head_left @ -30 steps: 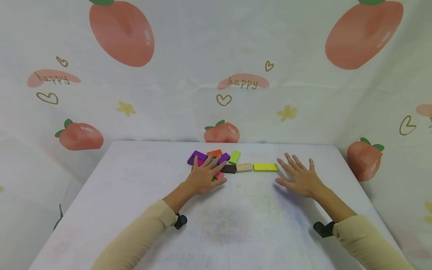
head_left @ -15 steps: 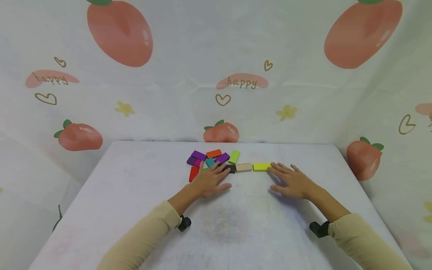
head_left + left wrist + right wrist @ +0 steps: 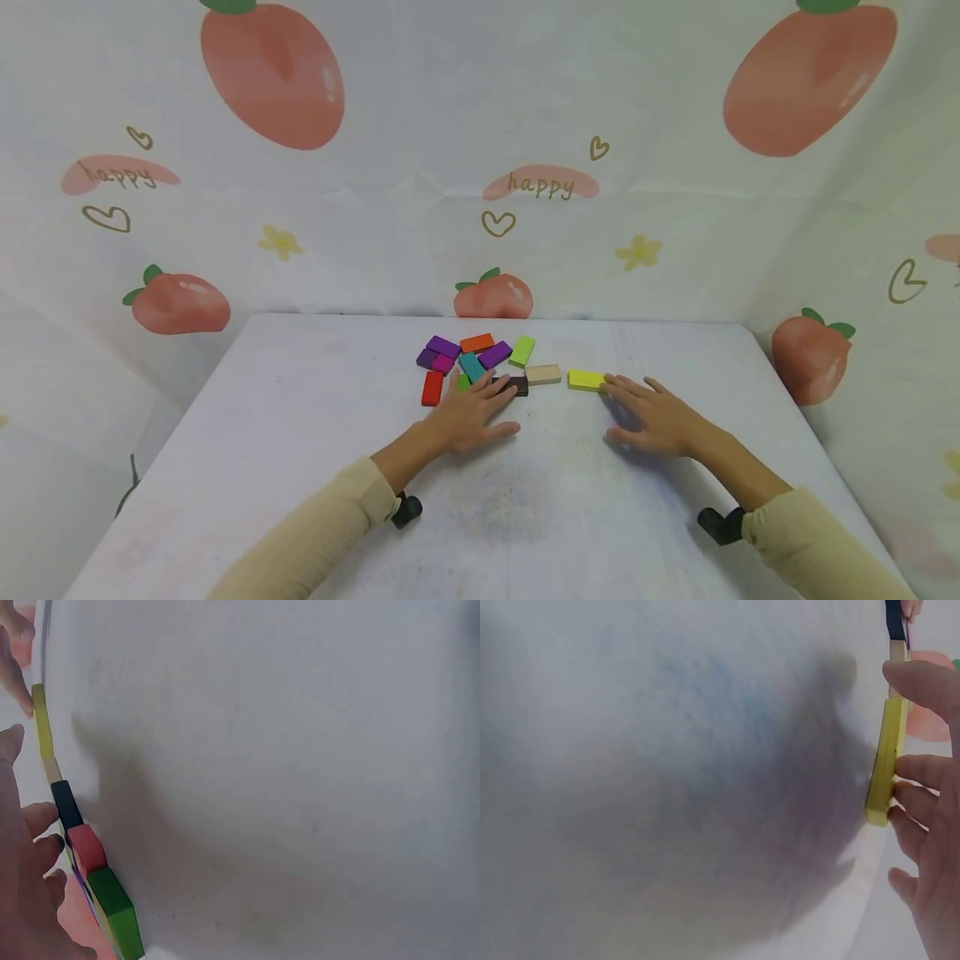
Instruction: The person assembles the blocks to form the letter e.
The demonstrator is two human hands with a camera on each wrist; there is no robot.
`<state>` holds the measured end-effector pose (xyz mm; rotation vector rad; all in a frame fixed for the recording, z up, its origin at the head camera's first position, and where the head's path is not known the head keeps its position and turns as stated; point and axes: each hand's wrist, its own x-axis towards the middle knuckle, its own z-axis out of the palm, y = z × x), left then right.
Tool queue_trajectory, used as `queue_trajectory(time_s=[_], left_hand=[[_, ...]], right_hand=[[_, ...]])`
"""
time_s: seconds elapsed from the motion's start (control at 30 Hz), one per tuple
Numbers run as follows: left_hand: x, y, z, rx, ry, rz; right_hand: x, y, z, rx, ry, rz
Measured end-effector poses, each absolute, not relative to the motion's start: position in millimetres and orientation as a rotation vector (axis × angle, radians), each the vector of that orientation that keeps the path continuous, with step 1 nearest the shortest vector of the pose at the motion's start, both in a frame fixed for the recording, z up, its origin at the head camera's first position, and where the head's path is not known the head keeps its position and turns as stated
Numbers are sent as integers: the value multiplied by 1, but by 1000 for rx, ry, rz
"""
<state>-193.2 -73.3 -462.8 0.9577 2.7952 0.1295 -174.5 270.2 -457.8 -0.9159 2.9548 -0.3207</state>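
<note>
In the head view, the green block [image 3: 463, 382] and black block [image 3: 521, 385] were partly covered by the left hand [image 3: 468, 415]; the pink block [image 3: 88, 849] was hidden. The yellow block [image 3: 585, 380] was overlapped by the right hand [image 3: 660, 418]. Both sleeves [image 3: 303, 533] were cropped below.

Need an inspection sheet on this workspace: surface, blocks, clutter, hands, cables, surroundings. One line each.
Surface: flat white tabletop, greyish smudge near the middle.
Job's things: bright-yellow rectangular block, beige rectangular block, black rectangular block, roughly in a row; loose cluster of multicoloured rectangular blocks at the black end.
Clutter: nothing seen.
Left hand: fingers spread over the black block; contact unclear.
Right hand: fingers extended, fingertips touching the yellow block.
Cables: nothing seen.
Surroundings: white backdrop printed with pink fruit, hearts, yellow flowers, "happy".
</note>
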Motion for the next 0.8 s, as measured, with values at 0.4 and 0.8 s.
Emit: queue_trajectory(time_s=[0.4,0.8], left_hand=[[-169,-77,-466,1127,2741,161],[-150,-77,-466,1171,2700,167]], right_hand=[[-148,269,-453,-965,2900,-314],[-124,269,-455,-1172,2941,-315]])
